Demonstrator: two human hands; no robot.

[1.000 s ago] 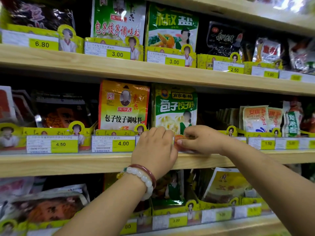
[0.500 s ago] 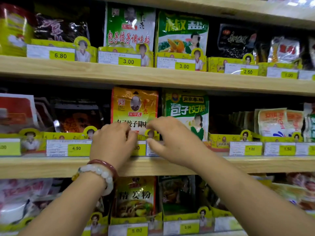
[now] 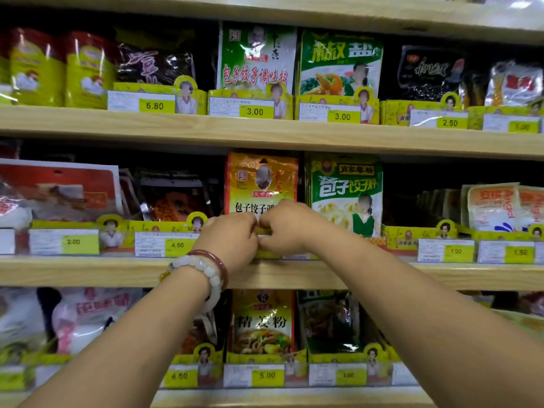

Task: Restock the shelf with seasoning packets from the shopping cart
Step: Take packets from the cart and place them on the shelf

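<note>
Where curled hands (image 3: 259, 231) meet, orange packet (image 3: 260, 181) stands.

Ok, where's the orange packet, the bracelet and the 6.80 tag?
orange packet (image 3: 260, 184): head view, upper front.
bracelet (image 3: 206, 267): head view, white beads on the left wrist.
6.80 tag (image 3: 155, 106): head view, yellow price part.

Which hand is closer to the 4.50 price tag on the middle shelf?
Left. The left hand is just right of the 4.50 price tag; the right hand is farther right, beyond it.
</note>
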